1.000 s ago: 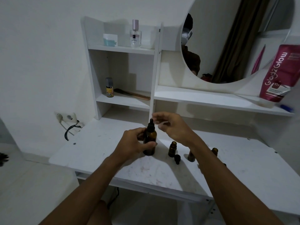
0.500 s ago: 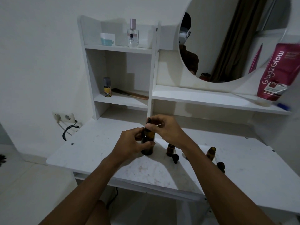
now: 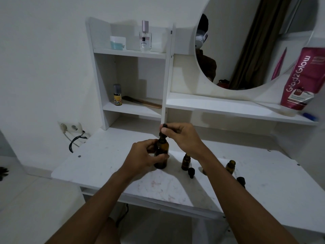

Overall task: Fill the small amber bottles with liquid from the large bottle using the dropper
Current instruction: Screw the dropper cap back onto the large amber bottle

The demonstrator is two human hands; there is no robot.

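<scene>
Dropper (image 3: 162,135) pinched between right fingers (image 3: 173,130) atop large bottle (image 3: 162,155).

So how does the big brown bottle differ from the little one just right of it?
The large bottle is taller and wider than the small bottle. The large bottle is gripped by the left hand, its dropper top pinched by the right hand; the small bottle stands untouched and looks uncapped. Both are amber, upright.
</scene>
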